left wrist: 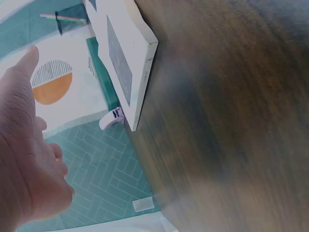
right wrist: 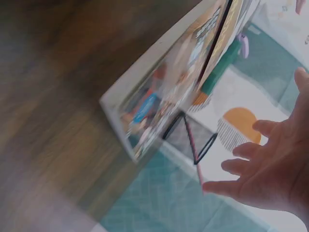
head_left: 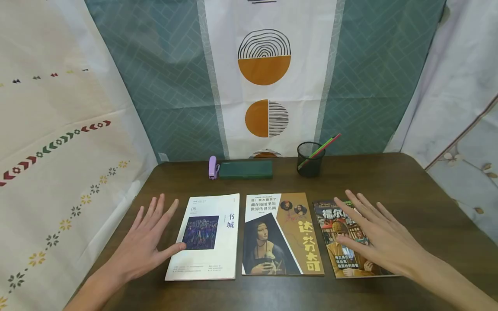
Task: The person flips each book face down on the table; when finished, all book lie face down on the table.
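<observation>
My left hand (head_left: 145,242), fingers spread, is at the left side of a white book (head_left: 227,255) with a dark picture on its cover; the thumb overlaps the cover's edge in the head view. Over the right part of a colourful comic-style book (head_left: 342,246) is my right hand (head_left: 379,233), its fingers spread and nothing held. Between these two lies a brown and white book (head_left: 285,233) with a painted portrait of a person holding a small animal. All three books lie flat in a row, covers up. The right hand hides part of the right book.
At the back of the dark wooden table (head_left: 186,181) stand a purple stapler (head_left: 212,167), a dark green case (head_left: 246,169) and a black mesh pen holder (head_left: 310,160) with two pencils (head_left: 324,147). Patterned cloths (head_left: 167,77) hang behind and at both sides.
</observation>
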`<control>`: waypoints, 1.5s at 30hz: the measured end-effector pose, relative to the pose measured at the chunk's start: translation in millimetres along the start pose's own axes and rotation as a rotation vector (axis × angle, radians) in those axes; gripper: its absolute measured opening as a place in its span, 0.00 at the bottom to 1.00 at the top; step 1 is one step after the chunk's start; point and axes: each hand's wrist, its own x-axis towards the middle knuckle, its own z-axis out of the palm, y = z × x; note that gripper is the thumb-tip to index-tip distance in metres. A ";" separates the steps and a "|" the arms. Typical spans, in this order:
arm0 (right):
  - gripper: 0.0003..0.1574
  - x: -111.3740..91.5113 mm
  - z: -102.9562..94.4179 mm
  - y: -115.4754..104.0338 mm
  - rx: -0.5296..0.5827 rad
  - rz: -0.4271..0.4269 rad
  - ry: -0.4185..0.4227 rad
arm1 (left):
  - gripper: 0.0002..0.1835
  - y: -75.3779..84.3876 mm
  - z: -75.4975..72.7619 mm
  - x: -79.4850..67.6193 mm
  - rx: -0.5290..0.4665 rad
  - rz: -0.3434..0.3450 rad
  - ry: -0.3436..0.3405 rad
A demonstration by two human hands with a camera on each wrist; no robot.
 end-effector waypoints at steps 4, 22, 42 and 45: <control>0.59 16.8 2.7 -13.4 0.050 -0.045 -0.014 | 0.64 -0.8 -1.1 -2.4 -0.072 0.010 0.005; 0.67 118.0 43.7 -65.3 0.511 -0.265 -0.307 | 0.73 14.3 8.8 -25.2 -0.541 -0.066 -0.057; 0.62 213.9 103.8 -104.4 0.485 -0.383 -0.486 | 0.55 13.2 42.5 -65.5 -0.553 0.023 -0.183; 0.60 219.6 108.8 -111.1 0.472 -0.362 -0.481 | 0.52 12.3 47.0 -68.9 -0.548 -0.015 -0.211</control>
